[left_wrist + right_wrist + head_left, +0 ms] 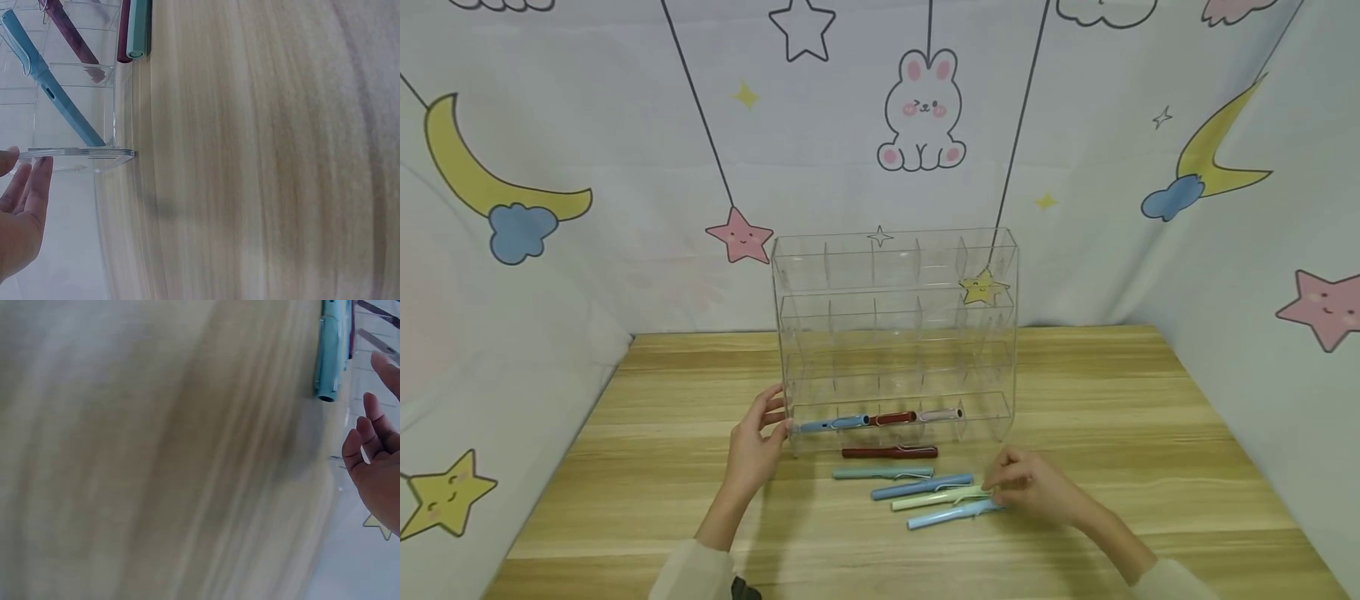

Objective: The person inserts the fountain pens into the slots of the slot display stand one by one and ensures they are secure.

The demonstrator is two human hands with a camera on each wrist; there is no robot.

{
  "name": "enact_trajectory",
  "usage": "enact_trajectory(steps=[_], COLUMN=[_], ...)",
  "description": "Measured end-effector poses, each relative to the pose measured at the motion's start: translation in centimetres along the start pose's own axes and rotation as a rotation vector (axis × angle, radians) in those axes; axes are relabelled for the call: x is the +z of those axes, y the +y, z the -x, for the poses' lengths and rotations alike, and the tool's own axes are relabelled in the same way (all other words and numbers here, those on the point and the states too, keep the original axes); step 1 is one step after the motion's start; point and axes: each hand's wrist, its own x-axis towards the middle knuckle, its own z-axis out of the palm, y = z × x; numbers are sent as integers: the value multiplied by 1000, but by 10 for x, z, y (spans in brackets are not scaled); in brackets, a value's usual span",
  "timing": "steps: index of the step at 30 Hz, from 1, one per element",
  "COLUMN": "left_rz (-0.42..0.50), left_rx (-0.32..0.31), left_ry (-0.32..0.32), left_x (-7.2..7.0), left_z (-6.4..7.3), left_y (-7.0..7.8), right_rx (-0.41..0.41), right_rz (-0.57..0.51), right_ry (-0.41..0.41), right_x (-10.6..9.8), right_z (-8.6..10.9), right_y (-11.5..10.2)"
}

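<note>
A clear acrylic rack [898, 312] with tiers of small compartments stands upright on the table. My left hand [756, 446] grips its left side panel, thumb on one face and fingers on the other, as the left wrist view [25, 222] shows. Along the lowest tier lie a blue pen [835, 423], a dark red pen [892, 418] and a pale pink pen [940, 414]. Over the right ends of the loose pens is my right hand [1037, 487], its fingers loosely bent and nothing visible in them. Nearest to it are a light green pen [936, 499] and a light blue pen [951, 514].
Between the rack and me lie a dark red pen [889, 452], a teal pen [880, 473] and a blue pen [921, 487], all capped. The wooden table [647, 475] meets a patterned cloth [662, 275] at its back and sides.
</note>
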Motion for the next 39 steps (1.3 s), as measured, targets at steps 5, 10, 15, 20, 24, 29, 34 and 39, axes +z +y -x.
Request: enact_trajectory(steps=[5,10,15,20,24,29,34,39], left_rz=[-2,-8,-9,-5,-9,-11,-8,-8], left_rx=[-2,-2,1,10,3,5,15,21], left_ry=[0,8,14,4,-7,-3,1,-3], left_x=[1,1,0,0,0,0,1,0], left_z=[-1,-1,0,0,0,0,0,1], left_y=[-2,-3,-2,-1,-1,-2,-1,0], right_rx=[-26,-25,-31,7,33,4,5,37], right_rz=[-18,-32,24,44,66,86,92,64], right_ry=[14,57,82,86,99,112,115,112], right_x=[10,16,20,22,22,22,21,18], right_z=[14,20,20,22,23,23,24,24], right_y=[11,14,20,23,22,19,18,18])
